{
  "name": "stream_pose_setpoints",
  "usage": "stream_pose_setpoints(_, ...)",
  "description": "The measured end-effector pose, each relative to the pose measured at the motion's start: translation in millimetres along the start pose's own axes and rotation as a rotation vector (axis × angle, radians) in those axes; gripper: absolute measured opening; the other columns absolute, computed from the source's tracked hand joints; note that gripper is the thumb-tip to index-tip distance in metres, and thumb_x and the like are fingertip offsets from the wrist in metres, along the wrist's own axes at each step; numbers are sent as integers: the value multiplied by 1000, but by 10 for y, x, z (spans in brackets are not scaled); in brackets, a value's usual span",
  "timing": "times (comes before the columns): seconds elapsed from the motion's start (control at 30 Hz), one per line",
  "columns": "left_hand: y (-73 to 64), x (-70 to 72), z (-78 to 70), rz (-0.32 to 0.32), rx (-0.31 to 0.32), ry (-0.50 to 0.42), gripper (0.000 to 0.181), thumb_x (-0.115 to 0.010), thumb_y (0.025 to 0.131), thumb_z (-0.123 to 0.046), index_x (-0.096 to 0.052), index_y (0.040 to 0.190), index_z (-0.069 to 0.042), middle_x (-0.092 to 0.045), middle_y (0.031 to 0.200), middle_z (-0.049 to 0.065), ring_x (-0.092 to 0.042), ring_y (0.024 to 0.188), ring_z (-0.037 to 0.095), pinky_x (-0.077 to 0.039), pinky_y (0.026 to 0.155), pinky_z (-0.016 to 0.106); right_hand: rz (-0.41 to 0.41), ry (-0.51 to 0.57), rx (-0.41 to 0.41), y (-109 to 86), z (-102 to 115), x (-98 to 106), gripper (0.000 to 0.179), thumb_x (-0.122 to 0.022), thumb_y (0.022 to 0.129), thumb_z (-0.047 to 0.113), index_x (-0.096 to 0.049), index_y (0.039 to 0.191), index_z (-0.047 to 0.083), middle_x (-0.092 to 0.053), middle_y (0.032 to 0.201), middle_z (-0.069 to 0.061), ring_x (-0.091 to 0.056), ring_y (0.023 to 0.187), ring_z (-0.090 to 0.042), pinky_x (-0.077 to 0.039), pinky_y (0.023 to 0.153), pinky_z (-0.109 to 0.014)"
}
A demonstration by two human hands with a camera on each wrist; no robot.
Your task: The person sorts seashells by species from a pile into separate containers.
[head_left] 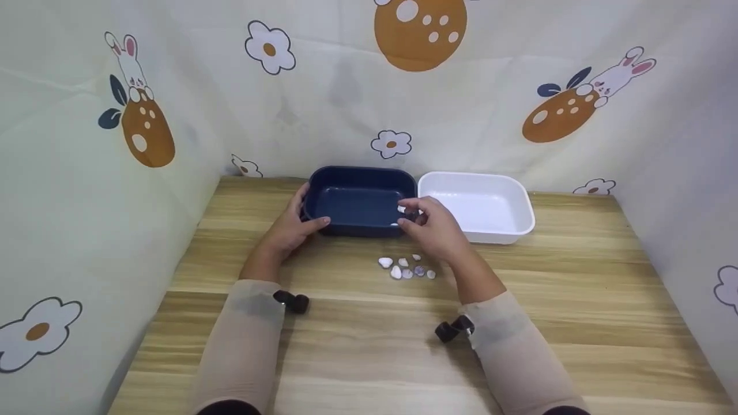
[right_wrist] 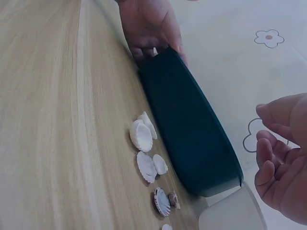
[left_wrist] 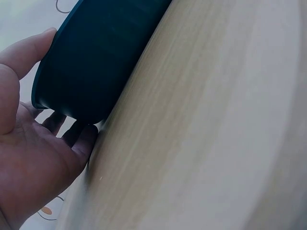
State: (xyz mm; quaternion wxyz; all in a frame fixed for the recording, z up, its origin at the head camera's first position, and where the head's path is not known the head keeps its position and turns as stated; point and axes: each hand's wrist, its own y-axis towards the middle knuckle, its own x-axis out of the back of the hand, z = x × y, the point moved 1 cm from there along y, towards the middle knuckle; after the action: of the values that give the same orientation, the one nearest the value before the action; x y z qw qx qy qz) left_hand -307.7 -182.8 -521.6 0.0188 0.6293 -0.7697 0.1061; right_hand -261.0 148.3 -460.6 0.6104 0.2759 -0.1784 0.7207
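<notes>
My left hand (head_left: 291, 227) grips the left end of a dark blue rectangular bin (head_left: 363, 230), thumb at the front rim and fingers around the end wall. Over the bin's right end is my right hand (head_left: 435, 226), thumb and fingertips apart. Two small white pieces (head_left: 394, 224) show beside those fingertips. In the right wrist view, the right hand (right_wrist: 283, 158) has loosely bent fingers and nothing visible between them. Several seashells (head_left: 396, 272) lie on the table in front of the bin, among them a ribbed shell (right_wrist: 162, 201) with dark markings.
A white rectangular bin (head_left: 499, 237) stands against the right side of the blue one. Both are at the back of the wood-grain table (head_left: 369, 357), close to a patterned curtain (head_left: 323, 115) that also rises at both sides.
</notes>
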Motion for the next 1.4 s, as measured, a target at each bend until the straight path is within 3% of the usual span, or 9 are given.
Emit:
stream_pose_setpoints(0.27, 7, 0, 9, -2, 10, 19, 110, -85, 92, -25, -11, 174, -29, -15, 182, 9, -14, 168, 28, -10, 138, 47, 43, -3, 45, -117, -44, 40, 40, -77, 97, 19, -72, 137, 14, -69, 125, -8, -60, 91, -19, -51, 84, -34)
stream_pose_setpoints(0.57, -3, -9, 1, -8, 0, 13, 109, -85, 91, -23, -14, 173, -29, -21, 180, 11, -21, 166, 30, -13, 137, 47, 86, -33, 71, -341, -263, 288, 38, -80, 96, 18, -73, 133, 9, -72, 121, -11, -65, 91, -19, -53, 84, -28)
stream_pose_setpoints(0.87, 6, -12, 32, 1, -18, -21, 110, -84, 93, -18, -11, 174, -28, -18, 180, 12, -18, 167, 29, -16, 137, 45, 112, -45, 83, -501, -472, 417, 37, -82, 94, 15, -76, 130, 7, -75, 116, -9, -62, 92, -17, -51, 83, -23)
stream_pose_setpoints(1.13, 24, -14, 28, 0, -19, -22, 110, -85, 92, -20, -12, 174, -28, -20, 180, 11, -21, 166, 30, -15, 137, 45, 198, -34, 28, -534, -561, 398, 37, -80, 95, 15, -74, 130, 5, -75, 110, -9, -64, 95, -18, -54, 86, -28)
stream_pose_setpoints(1.4, 5, -12, 17, -9, -5, 9, 108, -83, 93, -20, -12, 173, -30, -19, 180, 12, -20, 166, 31, -12, 137, 47, 293, -83, 48, -534, -632, 321, 28, -81, 92, 14, -78, 120, 8, -77, 107, -8, -64, 95, -17, -53, 86, -29)
